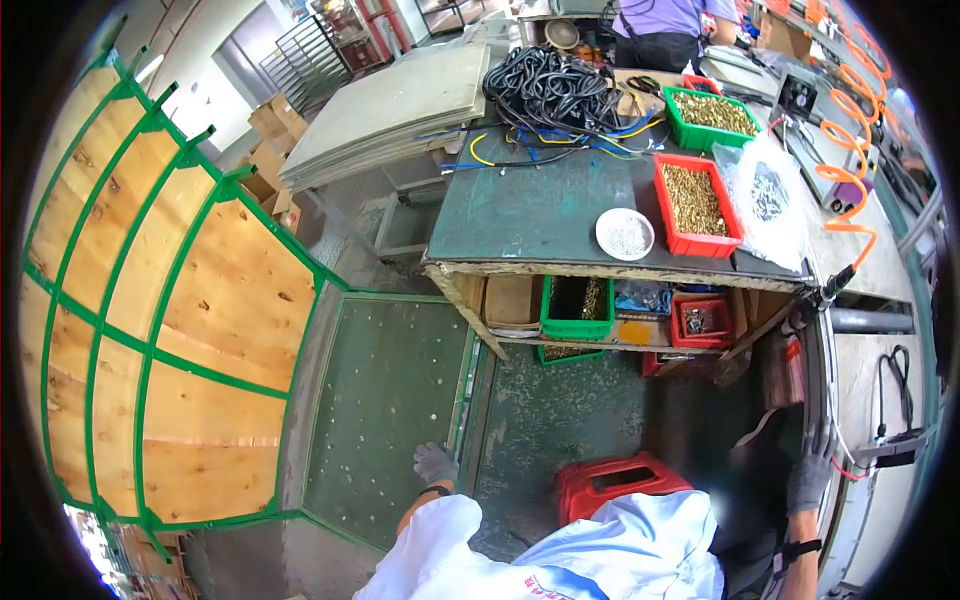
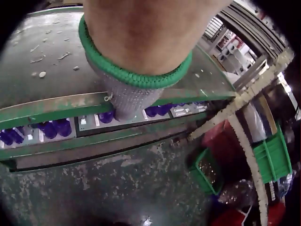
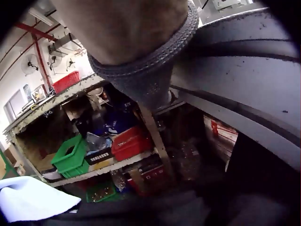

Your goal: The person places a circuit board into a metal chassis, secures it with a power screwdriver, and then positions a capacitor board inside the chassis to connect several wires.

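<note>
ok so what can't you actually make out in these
- fingertips of the grey-gloved left hand: hidden by the glove in the left wrist view, small in the head view
- grip of the dark-grey-gloved right hand: fingers hidden by the glove, right wrist view
- head of the person in a purple shirt: cut off by the top edge, head view
- pieces in the round white bowl: too small, head view

Left hand (image 1: 436, 464) and right hand (image 1: 806, 484) well apart, fingers (image 1: 826, 440) apparently extended
</note>
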### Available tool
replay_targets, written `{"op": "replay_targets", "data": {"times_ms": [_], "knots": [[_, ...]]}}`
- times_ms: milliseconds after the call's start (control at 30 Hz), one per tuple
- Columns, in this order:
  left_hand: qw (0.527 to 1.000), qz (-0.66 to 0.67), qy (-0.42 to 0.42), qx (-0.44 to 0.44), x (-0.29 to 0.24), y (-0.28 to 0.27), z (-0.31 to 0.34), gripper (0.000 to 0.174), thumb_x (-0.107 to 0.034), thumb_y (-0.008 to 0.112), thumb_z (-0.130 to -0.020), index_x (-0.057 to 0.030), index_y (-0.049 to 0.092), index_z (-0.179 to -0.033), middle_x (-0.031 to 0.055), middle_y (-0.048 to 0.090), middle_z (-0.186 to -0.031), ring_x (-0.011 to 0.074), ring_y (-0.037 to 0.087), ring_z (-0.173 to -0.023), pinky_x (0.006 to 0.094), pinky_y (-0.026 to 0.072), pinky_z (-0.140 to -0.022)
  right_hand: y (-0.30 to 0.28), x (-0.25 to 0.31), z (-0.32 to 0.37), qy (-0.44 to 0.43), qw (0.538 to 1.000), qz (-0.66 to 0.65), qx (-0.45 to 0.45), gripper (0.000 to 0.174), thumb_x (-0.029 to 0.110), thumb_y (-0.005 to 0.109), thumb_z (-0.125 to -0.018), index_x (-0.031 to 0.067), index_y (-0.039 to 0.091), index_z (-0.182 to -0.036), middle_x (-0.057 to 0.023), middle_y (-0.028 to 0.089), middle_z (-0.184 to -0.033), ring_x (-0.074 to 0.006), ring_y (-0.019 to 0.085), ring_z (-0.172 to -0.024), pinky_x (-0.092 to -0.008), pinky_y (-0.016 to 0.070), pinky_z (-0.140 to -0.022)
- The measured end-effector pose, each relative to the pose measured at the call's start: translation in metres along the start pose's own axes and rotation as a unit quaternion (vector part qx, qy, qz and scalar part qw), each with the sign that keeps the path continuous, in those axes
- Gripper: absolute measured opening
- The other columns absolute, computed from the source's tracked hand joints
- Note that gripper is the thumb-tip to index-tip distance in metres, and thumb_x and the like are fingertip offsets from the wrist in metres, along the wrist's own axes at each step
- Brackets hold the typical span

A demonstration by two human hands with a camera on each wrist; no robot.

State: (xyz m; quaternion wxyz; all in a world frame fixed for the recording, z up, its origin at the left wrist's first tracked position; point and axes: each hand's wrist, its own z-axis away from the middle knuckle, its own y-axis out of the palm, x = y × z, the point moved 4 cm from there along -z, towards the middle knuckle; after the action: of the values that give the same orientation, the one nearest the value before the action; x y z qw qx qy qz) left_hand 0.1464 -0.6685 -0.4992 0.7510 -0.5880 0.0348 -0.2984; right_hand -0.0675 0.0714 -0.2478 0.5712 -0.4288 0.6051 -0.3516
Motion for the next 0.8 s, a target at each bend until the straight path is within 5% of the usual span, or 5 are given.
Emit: {"op": "replay_targets", "data": {"times_ms": [167, 533, 733, 767, 800], "knots": [[0.999, -0.033, -0.034, -0.005, -0.026, 0.024, -0.028, 0.060, -0.024, 0.056, -0.098, -0.0126, 0.036, -0.154, 0.0088, 0.032, -0.159, 0.0370, 0.043, -0.137, 0.0529, 0.0495, -0.094, 0.005, -0.007, 0.006, -0.029, 0.999, 0.003, -0.037, 0.073, -0.010, 0.051, -0.076, -0.0001, 0.045, -0.147, -0.0192, 0.024, -0.164, -0.0442, 0.023, -0.150, -0.0492, 0.0269, -0.122], [0.997, 0.016, 0.068, 0.028, 0.012, -0.039, -0.005, 0.094, -0.032, 0.079, -0.076, -0.0010, 0.032, -0.151, 0.0204, 0.038, -0.152, 0.0400, 0.046, -0.134, 0.0509, 0.0488, -0.102, -0.014, -0.008, 0.007, -0.044, 0.987, -0.101, -0.119, 0.036, 0.003, 0.059, -0.087, -0.0026, 0.062, -0.122, -0.0202, 0.041, -0.154, -0.0427, 0.033, -0.146, -0.0537, 0.0311, -0.118], [0.988, 0.039, 0.111, -0.103, 0.098, -0.128, -0.026, 0.051, -0.025, 0.080, -0.068, 0.0019, 0.059, -0.107, 0.0260, 0.067, -0.109, 0.0423, 0.065, -0.109, 0.0459, 0.0534, -0.092, -0.016, -0.011, 0.007, -0.035, 0.983, -0.150, -0.102, 0.042, 0.004, 0.062, -0.083, -0.0041, 0.060, -0.124, -0.0188, 0.037, -0.157, -0.0415, 0.033, -0.146, -0.0534, 0.0294, -0.119], [0.991, 0.109, 0.069, 0.029, 0.085, -0.204, 0.024, 0.063, -0.027, 0.079, -0.068, 0.0016, 0.060, -0.121, 0.0296, 0.061, -0.129, 0.0418, 0.057, -0.126, 0.0455, 0.0470, -0.105, -0.018, -0.012, 0.007, -0.035, 0.981, -0.164, -0.094, 0.042, 0.004, 0.062, -0.083, -0.0040, 0.060, -0.124, -0.0183, 0.036, -0.158, -0.0415, 0.033, -0.146, -0.0534, 0.0301, -0.119], [0.985, 0.019, 0.106, -0.135, 0.121, -0.193, -0.007, 0.036, -0.034, 0.069, -0.079, -0.0017, 0.071, -0.095, 0.0232, 0.072, -0.104, 0.0426, 0.067, -0.104, 0.0495, 0.0544, -0.088, -0.019, -0.013, 0.006, -0.038, 0.980, -0.176, -0.086, 0.042, 0.005, 0.063, -0.083, -0.0039, 0.060, -0.124, -0.0177, 0.036, -0.158, -0.0415, 0.033, -0.146, -0.0534, 0.0309, -0.118]]}}
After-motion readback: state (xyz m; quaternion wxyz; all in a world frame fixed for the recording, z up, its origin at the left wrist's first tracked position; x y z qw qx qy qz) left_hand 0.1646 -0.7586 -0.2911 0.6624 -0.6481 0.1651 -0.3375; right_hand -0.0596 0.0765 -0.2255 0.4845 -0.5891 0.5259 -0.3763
